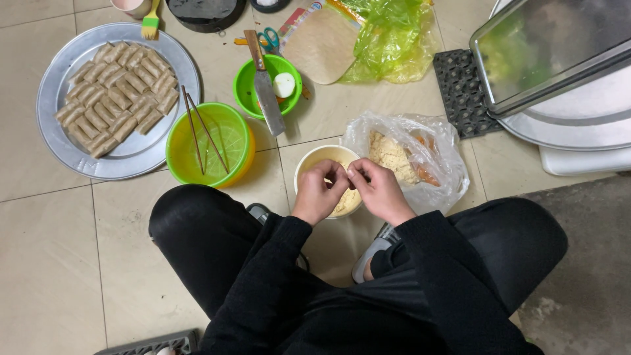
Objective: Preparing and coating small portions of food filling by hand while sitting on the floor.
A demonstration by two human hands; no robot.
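A single head-worn camera looks steeply down, close over the squatting person's knees, onto the tiled floor (pixel 46 250)

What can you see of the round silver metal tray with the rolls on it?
The round silver metal tray lies flat on the tiled floor, at the upper left. It looks like thin, shiny aluminium with a raised rim. Many pale brown rolls lie packed in rows on it. A yellow-green plastic bowl touches or overlaps its lower right rim. No hands touch it.
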